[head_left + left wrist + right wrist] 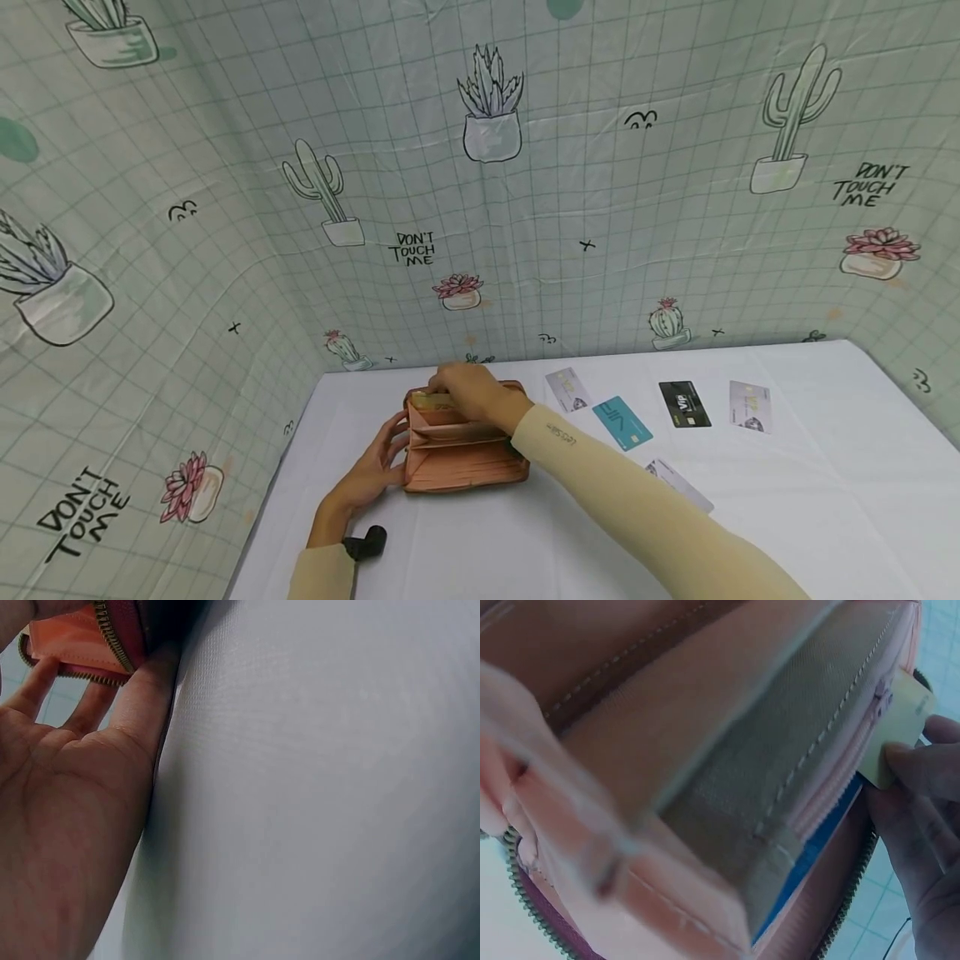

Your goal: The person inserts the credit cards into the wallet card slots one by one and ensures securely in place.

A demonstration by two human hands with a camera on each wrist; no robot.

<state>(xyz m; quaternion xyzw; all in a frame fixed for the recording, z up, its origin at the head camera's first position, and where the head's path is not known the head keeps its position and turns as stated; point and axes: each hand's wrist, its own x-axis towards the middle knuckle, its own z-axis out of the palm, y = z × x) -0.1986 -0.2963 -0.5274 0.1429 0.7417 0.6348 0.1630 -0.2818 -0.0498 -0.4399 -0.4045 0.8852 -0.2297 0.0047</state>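
Note:
A salmon-coloured zip-around wallet (pixel 468 471) stands unzipped and spread on the white table, its pockets facing up. My left hand (pixel 375 467) holds its left side, with fingers along the zipped edge in the left wrist view. Over the back pocket, my right hand (pixel 468 392) pinches a pale yellow card (pixel 896 724) between thumb and fingers. The card's lower part is tucked behind the zipped inner pocket (pixel 840 776). A strip of something blue (pixel 810 851) shows in the same slot, mostly hidden.
To the wallet's right lie a silver card (pixel 568 389), a teal card (pixel 622 422), a black VIP card (pixel 684 404) and another silver card (pixel 750 406). My right sleeve (pixel 622 500) partly covers one more card (pixel 678 483). A cactus-print cloth (pixel 525 208) hangs behind the table.

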